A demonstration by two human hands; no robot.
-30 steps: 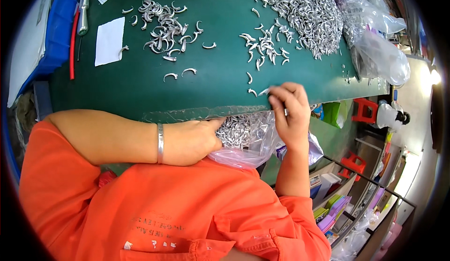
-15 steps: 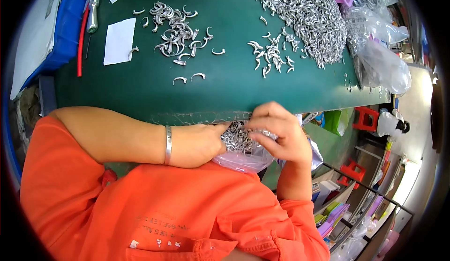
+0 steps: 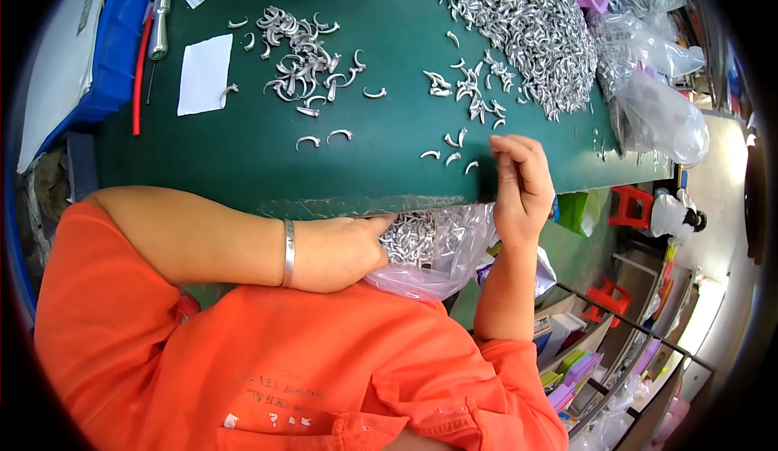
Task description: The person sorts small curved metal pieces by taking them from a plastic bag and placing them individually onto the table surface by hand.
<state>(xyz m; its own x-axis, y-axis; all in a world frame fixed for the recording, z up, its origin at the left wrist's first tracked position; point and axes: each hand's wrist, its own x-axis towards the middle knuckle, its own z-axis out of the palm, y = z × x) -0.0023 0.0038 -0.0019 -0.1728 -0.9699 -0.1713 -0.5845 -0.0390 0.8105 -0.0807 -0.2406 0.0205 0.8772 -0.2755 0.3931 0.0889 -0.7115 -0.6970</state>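
Observation:
At the table's near edge, my left hand (image 3: 339,252) is closed on the rim of a clear plastic bag (image 3: 425,279), its fingertips partly hidden. Inside the bag lie many small curved silvery metal pieces (image 3: 412,236). Over the table's near right part is my right hand (image 3: 523,183), fingers curled in toward the thumb; anything in them is hidden. Several loose metal pieces (image 3: 452,159) lie just left of it. Beyond them sit a small scatter of like pieces (image 3: 470,86) and a large heap (image 3: 531,34).
Larger curved metal pieces (image 3: 304,66) lie left of centre on the green table (image 3: 356,159), near a white paper (image 3: 204,74). A blue bin (image 3: 121,62) and a red rod (image 3: 141,74) stand left. Plastic bags (image 3: 660,115) and red stools (image 3: 630,205) are right.
My right hand has moved from the bag's mouth up over the table to the right. Several small pieces now lie nearer the table's edge, apart from the scatter. My left hand stays at the bag.

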